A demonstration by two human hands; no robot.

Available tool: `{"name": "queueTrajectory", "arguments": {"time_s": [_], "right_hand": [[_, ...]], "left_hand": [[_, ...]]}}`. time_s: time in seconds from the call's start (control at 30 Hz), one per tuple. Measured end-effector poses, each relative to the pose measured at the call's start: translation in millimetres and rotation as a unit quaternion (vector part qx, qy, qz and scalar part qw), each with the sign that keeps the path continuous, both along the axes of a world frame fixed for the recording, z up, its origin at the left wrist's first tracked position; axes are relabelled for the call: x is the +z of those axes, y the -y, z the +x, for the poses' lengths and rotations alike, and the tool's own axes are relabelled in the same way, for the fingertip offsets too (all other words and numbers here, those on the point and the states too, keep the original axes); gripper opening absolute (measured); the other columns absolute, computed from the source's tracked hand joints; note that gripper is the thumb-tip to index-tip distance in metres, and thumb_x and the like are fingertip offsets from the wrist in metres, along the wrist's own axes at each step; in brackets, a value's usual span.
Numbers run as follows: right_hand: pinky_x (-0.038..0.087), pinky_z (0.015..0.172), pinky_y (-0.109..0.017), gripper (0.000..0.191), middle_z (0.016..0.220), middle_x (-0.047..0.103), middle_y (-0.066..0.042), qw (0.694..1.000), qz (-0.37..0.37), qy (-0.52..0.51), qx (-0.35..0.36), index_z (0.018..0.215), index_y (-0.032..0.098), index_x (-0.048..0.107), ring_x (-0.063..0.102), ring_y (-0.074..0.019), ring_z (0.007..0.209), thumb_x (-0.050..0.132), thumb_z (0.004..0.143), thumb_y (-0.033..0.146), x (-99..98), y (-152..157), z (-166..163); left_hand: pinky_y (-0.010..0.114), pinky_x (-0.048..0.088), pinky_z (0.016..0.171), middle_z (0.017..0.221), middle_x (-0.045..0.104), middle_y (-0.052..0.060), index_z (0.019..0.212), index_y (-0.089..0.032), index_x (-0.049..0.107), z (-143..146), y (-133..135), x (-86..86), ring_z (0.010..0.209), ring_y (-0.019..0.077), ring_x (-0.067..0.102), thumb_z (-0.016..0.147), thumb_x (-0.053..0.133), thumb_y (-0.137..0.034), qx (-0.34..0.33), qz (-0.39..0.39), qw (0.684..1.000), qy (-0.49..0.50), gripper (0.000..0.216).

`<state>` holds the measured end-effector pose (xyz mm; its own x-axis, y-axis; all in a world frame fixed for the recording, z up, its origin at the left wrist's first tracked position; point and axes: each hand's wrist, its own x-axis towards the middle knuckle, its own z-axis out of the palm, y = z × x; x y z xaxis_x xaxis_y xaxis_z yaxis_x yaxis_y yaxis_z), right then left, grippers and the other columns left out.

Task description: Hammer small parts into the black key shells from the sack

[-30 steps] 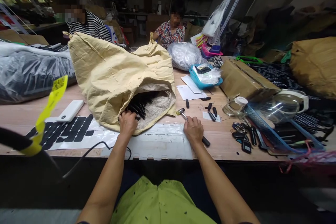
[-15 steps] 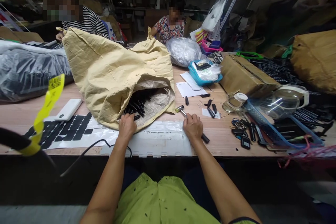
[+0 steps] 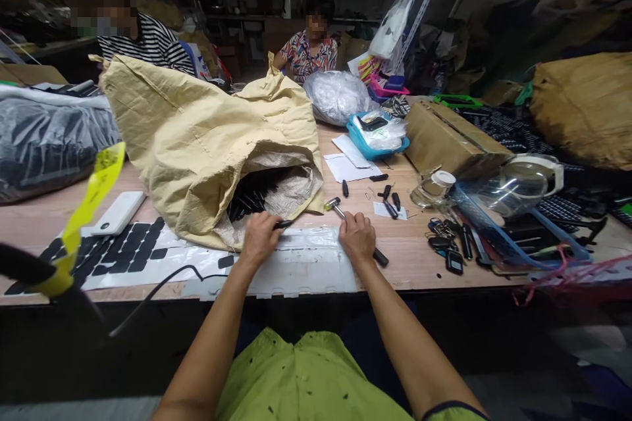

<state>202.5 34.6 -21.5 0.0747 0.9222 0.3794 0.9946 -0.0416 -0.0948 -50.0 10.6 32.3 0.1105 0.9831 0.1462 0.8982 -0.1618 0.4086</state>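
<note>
My left hand (image 3: 260, 235) is closed on a slim black piece (image 3: 283, 224), whose end juts out to the right past the fingers; its exact kind cannot be made out. Just behind that hand gapes a beige cloth sack (image 3: 197, 138), lying on its side with many similar black pieces (image 3: 251, 198) inside. My right hand (image 3: 357, 237) is wrapped around a small hammer (image 3: 334, 203): the metal head shows beyond the fingers and the dark grip end sticks out toward the right. Under and between both hands lies a pale, clear-taped board (image 3: 301, 263) along the table's front edge.
Loose black pieces (image 3: 390, 207), a glass jar (image 3: 434, 189), keys (image 3: 447, 243) and a blue basket (image 3: 518, 230) lie to the right. Beyond stand a cardboard box (image 3: 444, 138) and a blue bowl (image 3: 378, 135). At left are a white power bank (image 3: 118, 212) and two people farther back.
My left hand has drawn back from the sack's mouth to the right, a black piece now showing in its fingers. The right hand keeps hold of the hammer. The view has shifted slightly.
</note>
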Motion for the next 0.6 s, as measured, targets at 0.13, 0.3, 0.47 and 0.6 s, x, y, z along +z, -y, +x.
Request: {"name": "queueTrajectory", "arguments": {"time_s": [0.13, 0.3, 0.47, 0.6], "right_hand": [[0.030, 0.068, -0.031, 0.024, 0.091, 0.056, -0.008, 1.000, 0.001, 0.002, -0.002, 0.107, 0.021, 0.067, 0.046, -0.0215, 0.087, 0.049, 0.091, 0.021, 0.2, 0, -1], [0.030, 0.068, -0.031, 0.024, 0.092, 0.056, -0.008, 1.000, -0.001, 0.000, -0.005, 0.108, 0.022, 0.067, 0.046, -0.0214, 0.088, 0.049, 0.092, 0.022, -1.2, 0, -2], [0.031, 0.068, -0.029, 0.024, 0.091, 0.058, -0.007, 0.999, -0.019, -0.024, 0.009, 0.109, 0.023, 0.068, 0.047, -0.0197, 0.085, 0.051, 0.092, 0.023, 2.6, -3, 3], [0.037, 0.070, -0.027, 0.027, 0.091, 0.061, -0.007, 0.994, -0.008, -0.101, 0.043, 0.109, 0.022, 0.068, 0.052, -0.0184, 0.083, 0.045, 0.095, 0.023, 7.9, 12, 4]], "left_hand": [[0.036, 0.042, 0.090, 0.096, 0.066, 0.005, 0.099, -0.024, 0.073, 37, -4, -14.6, 0.098, 0.0232, 0.055, 0.083, 0.065, -0.017, -0.088, -0.051, 0.993, 0.061, 0.019], [0.038, 0.039, 0.092, 0.096, 0.065, 0.004, 0.099, -0.025, 0.073, 47, -5, -29.9, 0.101, 0.0240, 0.052, 0.081, 0.071, -0.023, -0.075, -0.067, 0.989, 0.106, 0.019], [0.038, 0.040, 0.091, 0.094, 0.066, 0.003, 0.094, -0.025, 0.073, 43, -8, -33.0, 0.099, 0.0241, 0.052, 0.079, 0.073, -0.027, -0.069, -0.061, 0.988, 0.127, 0.015], [0.038, 0.040, 0.090, 0.093, 0.067, 0.003, 0.090, -0.025, 0.072, 46, -10, -32.9, 0.099, 0.0237, 0.053, 0.078, 0.074, -0.026, -0.062, -0.068, 0.987, 0.132, 0.013]]}}
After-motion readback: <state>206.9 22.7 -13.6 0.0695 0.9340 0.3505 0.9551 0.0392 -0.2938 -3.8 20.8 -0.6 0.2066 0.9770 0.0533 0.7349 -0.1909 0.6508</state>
